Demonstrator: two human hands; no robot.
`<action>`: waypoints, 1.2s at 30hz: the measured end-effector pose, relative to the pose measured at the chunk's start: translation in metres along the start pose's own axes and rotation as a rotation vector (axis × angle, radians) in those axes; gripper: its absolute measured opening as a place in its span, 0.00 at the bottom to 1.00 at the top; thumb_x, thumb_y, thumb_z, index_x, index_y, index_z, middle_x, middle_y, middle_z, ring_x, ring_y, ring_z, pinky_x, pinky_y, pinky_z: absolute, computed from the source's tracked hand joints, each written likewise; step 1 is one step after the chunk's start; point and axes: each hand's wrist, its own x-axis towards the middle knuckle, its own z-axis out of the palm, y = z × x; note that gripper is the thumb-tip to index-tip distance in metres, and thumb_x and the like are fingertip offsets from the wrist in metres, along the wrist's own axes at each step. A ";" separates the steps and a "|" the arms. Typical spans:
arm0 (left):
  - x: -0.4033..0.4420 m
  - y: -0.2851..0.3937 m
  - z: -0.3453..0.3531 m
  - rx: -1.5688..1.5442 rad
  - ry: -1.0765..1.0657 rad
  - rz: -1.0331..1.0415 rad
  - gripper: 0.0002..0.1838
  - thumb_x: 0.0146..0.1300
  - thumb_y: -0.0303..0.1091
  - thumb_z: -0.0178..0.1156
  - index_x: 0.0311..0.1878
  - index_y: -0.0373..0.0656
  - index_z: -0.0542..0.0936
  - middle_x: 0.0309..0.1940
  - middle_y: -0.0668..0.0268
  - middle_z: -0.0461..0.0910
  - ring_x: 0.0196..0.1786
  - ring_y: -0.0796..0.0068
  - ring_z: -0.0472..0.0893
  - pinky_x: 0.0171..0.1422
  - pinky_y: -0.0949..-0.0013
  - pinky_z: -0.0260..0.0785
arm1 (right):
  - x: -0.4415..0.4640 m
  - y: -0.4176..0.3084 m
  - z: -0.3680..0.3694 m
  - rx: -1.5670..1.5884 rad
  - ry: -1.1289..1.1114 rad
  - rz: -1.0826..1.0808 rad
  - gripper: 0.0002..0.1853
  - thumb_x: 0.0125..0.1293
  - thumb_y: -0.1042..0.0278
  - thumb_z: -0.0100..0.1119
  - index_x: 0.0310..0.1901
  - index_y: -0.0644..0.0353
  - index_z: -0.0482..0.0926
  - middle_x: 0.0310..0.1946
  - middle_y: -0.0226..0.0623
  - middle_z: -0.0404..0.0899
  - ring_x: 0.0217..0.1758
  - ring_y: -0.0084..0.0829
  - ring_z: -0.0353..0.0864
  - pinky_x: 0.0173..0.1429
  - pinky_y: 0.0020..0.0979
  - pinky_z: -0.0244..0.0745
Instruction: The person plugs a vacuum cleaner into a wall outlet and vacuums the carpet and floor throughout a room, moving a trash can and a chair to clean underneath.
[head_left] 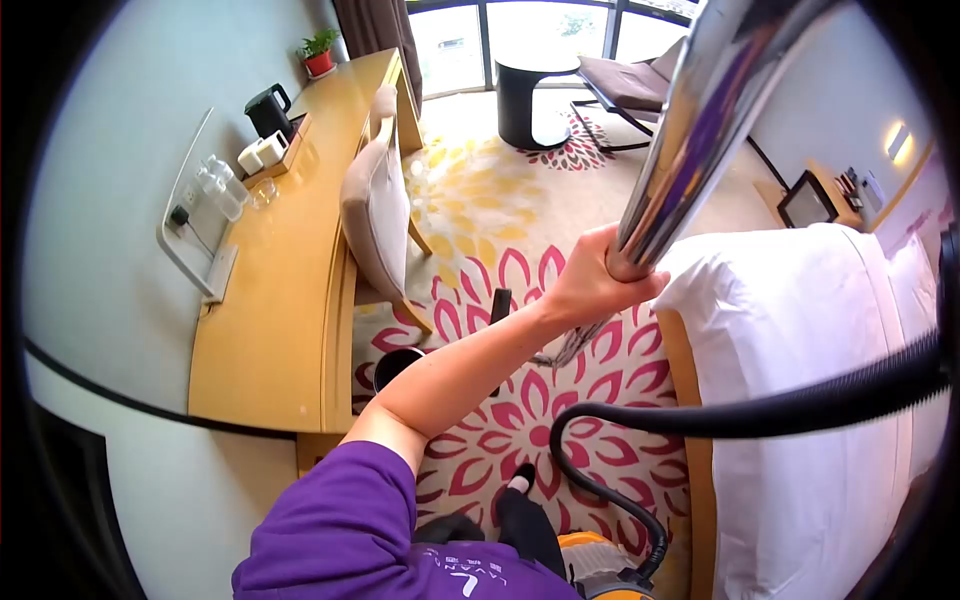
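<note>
My left hand (600, 275), at the end of the outstretched arm, is wrapped around a shiny chrome vacuum cleaner tube (690, 130). The tube rises toward the upper right and leaves the top of the view. A black floor nozzle (501, 310) shows on the patterned carpet beyond my forearm, partly hidden by it. From the right edge, a black ribbed hose (800, 405) curves down to the orange and grey vacuum cleaner body (605, 570) beside my legs. My right hand is not in view.
A long wooden desk (270, 280) runs along the left wall, with a chair (378, 220) against it and a dark bin (400, 368) nearby. The bed (790, 330) stands on the right. By the window are a black round table (530, 105) and a lounge chair (625, 85).
</note>
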 end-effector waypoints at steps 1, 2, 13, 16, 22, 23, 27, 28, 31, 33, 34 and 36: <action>0.021 -0.008 -0.015 0.054 0.000 0.030 0.12 0.52 0.26 0.63 0.18 0.39 0.70 0.16 0.72 0.69 0.20 0.84 0.69 0.24 0.77 0.61 | 0.028 -0.026 -0.009 0.003 -0.003 -0.029 0.34 0.51 0.79 0.57 0.63 0.56 0.60 0.53 0.52 0.70 0.58 0.47 0.69 0.62 0.36 0.65; 0.043 -0.012 -0.029 0.053 -0.003 0.044 0.12 0.51 0.26 0.63 0.18 0.39 0.70 0.16 0.72 0.69 0.20 0.85 0.69 0.24 0.76 0.61 | 0.056 -0.052 -0.017 0.006 -0.002 -0.057 0.34 0.51 0.80 0.57 0.63 0.56 0.60 0.53 0.52 0.70 0.58 0.47 0.69 0.62 0.36 0.65; 0.257 -0.104 -0.224 0.136 -0.146 0.053 0.13 0.48 0.31 0.66 0.31 0.36 0.73 0.22 0.70 0.69 0.27 0.85 0.66 0.31 0.75 0.62 | 0.292 -0.297 -0.080 -0.002 -0.002 -0.165 0.35 0.49 0.81 0.57 0.62 0.55 0.61 0.52 0.52 0.71 0.57 0.48 0.69 0.62 0.36 0.66; 0.311 -0.126 -0.268 0.028 -0.138 0.068 0.13 0.48 0.30 0.66 0.33 0.36 0.73 0.22 0.72 0.69 0.26 0.85 0.66 0.30 0.76 0.62 | 0.334 -0.350 -0.096 -0.002 -0.013 -0.141 0.36 0.48 0.81 0.57 0.62 0.54 0.61 0.52 0.51 0.71 0.57 0.48 0.69 0.62 0.36 0.66; 0.402 -0.168 -0.351 0.085 -0.234 0.135 0.13 0.48 0.30 0.67 0.35 0.37 0.75 0.21 0.69 0.74 0.23 0.85 0.70 0.28 0.77 0.65 | 0.417 -0.448 -0.108 0.060 -0.014 -0.081 0.37 0.47 0.82 0.58 0.62 0.53 0.61 0.52 0.51 0.71 0.57 0.48 0.69 0.62 0.36 0.66; 0.415 -0.183 -0.366 0.077 -0.237 0.136 0.13 0.48 0.30 0.67 0.34 0.36 0.75 0.20 0.68 0.74 0.23 0.85 0.70 0.28 0.77 0.65 | 0.434 -0.467 -0.107 0.067 -0.015 -0.076 0.37 0.47 0.82 0.58 0.62 0.53 0.61 0.52 0.51 0.71 0.57 0.48 0.69 0.62 0.36 0.66; 0.481 -0.250 -0.433 0.086 -0.284 0.092 0.11 0.48 0.29 0.65 0.32 0.36 0.74 0.19 0.67 0.73 0.22 0.82 0.70 0.28 0.76 0.65 | 0.512 -0.546 -0.097 0.151 -0.025 -0.040 0.37 0.46 0.83 0.58 0.62 0.52 0.61 0.51 0.50 0.71 0.57 0.49 0.69 0.62 0.36 0.66; 0.502 -0.266 -0.447 0.104 -0.292 0.078 0.11 0.48 0.29 0.65 0.32 0.37 0.74 0.19 0.67 0.73 0.21 0.82 0.69 0.28 0.76 0.65 | 0.533 -0.566 -0.097 0.175 -0.024 -0.023 0.37 0.46 0.83 0.58 0.62 0.52 0.61 0.51 0.50 0.71 0.57 0.49 0.69 0.62 0.36 0.66; 0.566 -0.302 -0.480 0.120 -0.325 0.003 0.11 0.47 0.31 0.65 0.30 0.37 0.74 0.18 0.66 0.72 0.21 0.79 0.69 0.29 0.73 0.65 | 0.583 -0.621 -0.104 0.238 -0.035 0.015 0.38 0.45 0.83 0.58 0.62 0.52 0.61 0.51 0.50 0.72 0.57 0.49 0.69 0.62 0.36 0.66; 0.605 -0.318 -0.502 0.144 -0.352 -0.033 0.11 0.47 0.31 0.65 0.29 0.38 0.74 0.18 0.65 0.72 0.20 0.77 0.69 0.28 0.72 0.65 | 0.608 -0.651 -0.111 0.270 -0.043 0.052 0.38 0.45 0.83 0.58 0.61 0.51 0.61 0.51 0.50 0.72 0.57 0.49 0.69 0.62 0.36 0.66; 0.622 -0.328 -0.513 0.163 -0.365 -0.051 0.10 0.46 0.30 0.64 0.30 0.38 0.74 0.19 0.66 0.72 0.22 0.78 0.69 0.30 0.73 0.66 | 0.617 -0.659 -0.116 0.279 -0.037 0.070 0.38 0.45 0.84 0.58 0.61 0.51 0.61 0.51 0.50 0.72 0.57 0.49 0.69 0.62 0.36 0.66; 0.653 -0.343 -0.536 0.194 -0.380 -0.066 0.11 0.45 0.29 0.64 0.31 0.38 0.74 0.17 0.64 0.71 0.21 0.73 0.69 0.30 0.71 0.66 | 0.626 -0.648 -0.132 0.280 -0.011 0.139 0.38 0.44 0.84 0.58 0.61 0.51 0.62 0.51 0.50 0.72 0.57 0.49 0.69 0.62 0.36 0.67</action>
